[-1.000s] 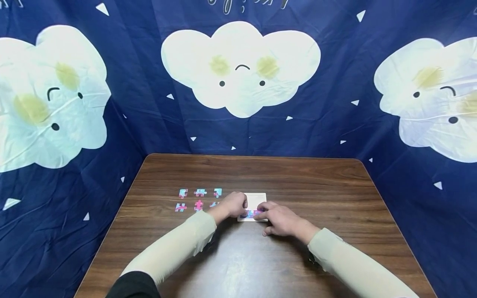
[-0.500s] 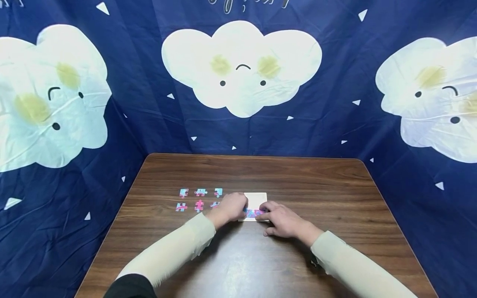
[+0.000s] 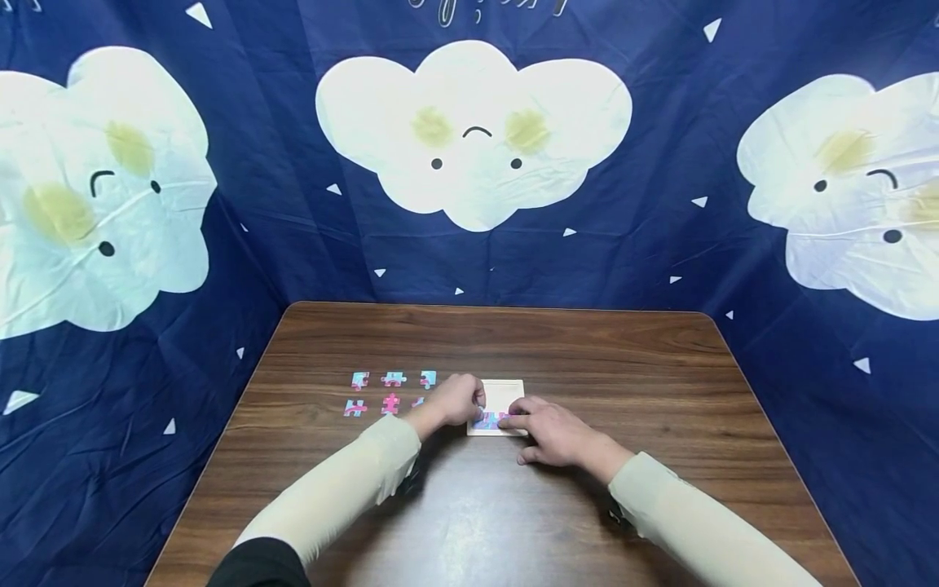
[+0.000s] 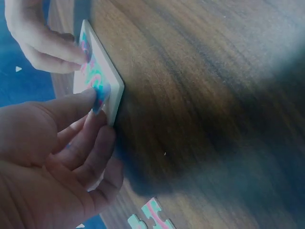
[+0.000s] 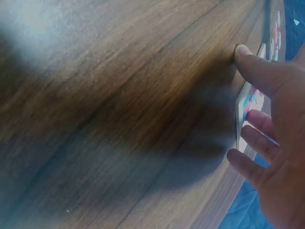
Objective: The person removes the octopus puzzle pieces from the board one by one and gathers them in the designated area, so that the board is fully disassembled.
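A small white puzzle tray (image 3: 504,393) lies on the table with joined blue, pink and purple puzzle pieces (image 3: 490,421) along its near side. At the tray's left edge, my left hand (image 3: 451,400) pinches a blue puzzle piece (image 4: 101,97) between thumb and fingers; in the left wrist view it sits tilted at the end of the row. From the other side comes my right hand (image 3: 556,432), its extended fingertips resting on the pieces at the right of the tray. In the right wrist view its thumb (image 5: 244,51) stands spread away from the fingers.
Several loose pieces lie in two rows left of the tray, among them a pink puzzle piece (image 3: 391,404) and a light-blue one (image 3: 394,379). The left forearm passes close to the lower row. Behind the wooden table (image 3: 587,350) hangs a blue cloud-print cloth (image 3: 469,261).
My left hand has shifted slightly left and up in the head view, and the piece in its fingers shows more. The right hand stays nearly still on the tray.
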`<state>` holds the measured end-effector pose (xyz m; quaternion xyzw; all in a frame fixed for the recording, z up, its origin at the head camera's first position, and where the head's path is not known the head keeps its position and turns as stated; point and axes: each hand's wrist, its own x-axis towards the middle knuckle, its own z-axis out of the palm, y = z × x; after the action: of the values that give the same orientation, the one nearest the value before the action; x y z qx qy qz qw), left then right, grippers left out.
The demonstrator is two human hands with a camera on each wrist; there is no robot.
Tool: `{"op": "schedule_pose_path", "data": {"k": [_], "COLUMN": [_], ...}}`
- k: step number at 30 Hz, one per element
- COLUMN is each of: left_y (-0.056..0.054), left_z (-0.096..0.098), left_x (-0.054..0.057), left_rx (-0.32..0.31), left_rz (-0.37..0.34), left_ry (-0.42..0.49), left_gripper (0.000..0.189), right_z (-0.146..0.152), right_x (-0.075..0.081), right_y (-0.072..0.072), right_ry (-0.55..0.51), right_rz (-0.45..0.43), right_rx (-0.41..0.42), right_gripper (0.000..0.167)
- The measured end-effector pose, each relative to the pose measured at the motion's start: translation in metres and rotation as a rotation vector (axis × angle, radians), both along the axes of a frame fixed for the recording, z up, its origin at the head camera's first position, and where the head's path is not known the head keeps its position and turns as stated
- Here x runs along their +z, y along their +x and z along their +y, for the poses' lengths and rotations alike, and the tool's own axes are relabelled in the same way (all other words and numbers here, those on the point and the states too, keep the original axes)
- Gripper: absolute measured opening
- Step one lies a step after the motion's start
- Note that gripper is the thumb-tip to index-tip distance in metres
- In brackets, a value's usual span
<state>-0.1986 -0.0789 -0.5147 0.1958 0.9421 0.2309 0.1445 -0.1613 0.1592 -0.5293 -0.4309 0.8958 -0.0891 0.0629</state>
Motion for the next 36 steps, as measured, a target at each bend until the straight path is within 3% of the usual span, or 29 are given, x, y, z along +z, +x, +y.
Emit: {"op": "schedule_pose_path", "data": {"k": [8,13,21,29,36], "left_y": [0.001,0.001,0.000,0.009,0.017], "left_z": [0.000,-0.001,-0.010,-0.027,-0.046], "left_x": [0.002,0.007,0.005,0.001,0.001], "left_rx": [0.052,0.070,0.080,0.092,0.115], "left_rz": [-0.027,-0.050,-0.112,-0.199,-0.210], "left_ry": [0.041,0.103,0.243,0.436,0.478], "left_gripper": [0.013,0.009,0.009,0.013,0.007], "right_z": [-0.003,-0.004,-0.003,-0.001,0.001], "right_x": [0.004,0.006,0.004,0.001,-0.003], "right_y": [-0.005,-0.006,-0.005,-0.004,-0.002], "right_ry": [-0.010,-0.002,0.003,-0.015,-0.017], "right_rz": [0.013,-0.007,-0.040,-0.036,-0.048], "right_rx": [0.038,0.038,0.008,0.000,-0.007], "right_gripper": [0.060,0.060,0.061,0.063,0.062]}}
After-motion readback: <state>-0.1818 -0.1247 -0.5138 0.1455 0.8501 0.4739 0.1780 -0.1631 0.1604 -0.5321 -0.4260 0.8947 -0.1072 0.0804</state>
